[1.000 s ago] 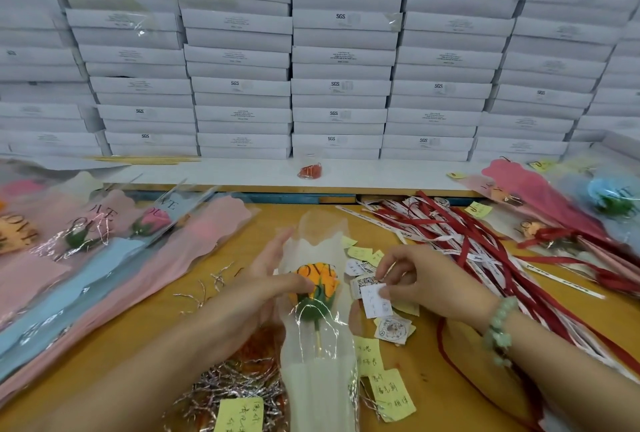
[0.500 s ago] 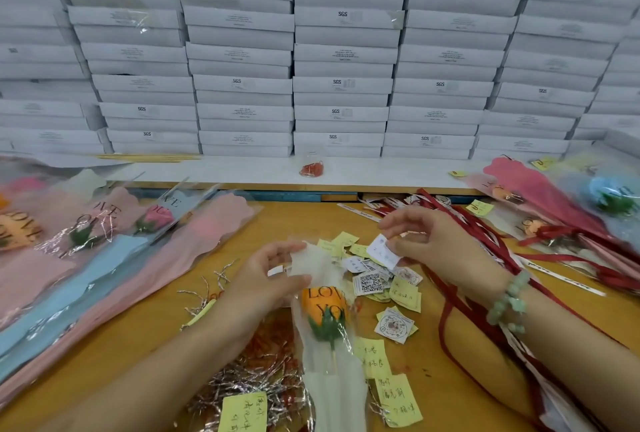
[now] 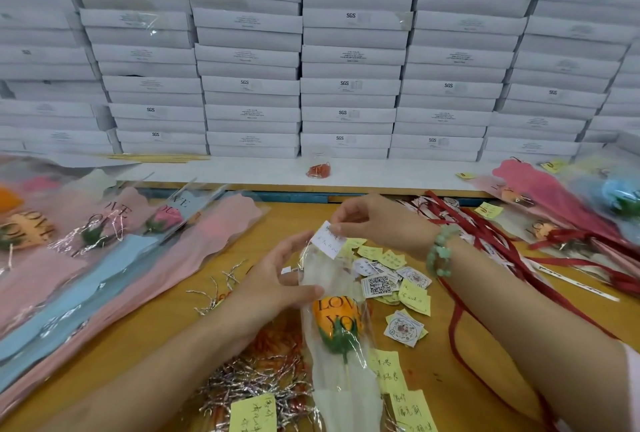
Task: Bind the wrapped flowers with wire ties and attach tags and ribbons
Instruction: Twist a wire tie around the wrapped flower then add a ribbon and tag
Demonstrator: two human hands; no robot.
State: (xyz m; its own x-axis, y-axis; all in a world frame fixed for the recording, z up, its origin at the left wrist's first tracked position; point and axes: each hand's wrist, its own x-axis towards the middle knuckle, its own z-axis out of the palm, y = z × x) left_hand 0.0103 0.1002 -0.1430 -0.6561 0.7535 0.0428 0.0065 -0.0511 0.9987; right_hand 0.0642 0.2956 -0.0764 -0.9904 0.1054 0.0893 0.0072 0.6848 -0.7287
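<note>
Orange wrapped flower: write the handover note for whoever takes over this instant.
Left grip: pinches the sleeve of the orange wrapped flower, above the bloom.
Right grip: pinches a white tag at the sleeve's open top.
Supplies: silver wire ties near the table's front edge, loose tags right of the flower, red ribbons further right.
Done: flower sleeved; other wrapped flowers lie at left.
Left: fix the tag, twist on a wire tie, add a ribbon; none shows on this flower yet.

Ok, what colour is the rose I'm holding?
The rose is orange; best in the head view.
</note>
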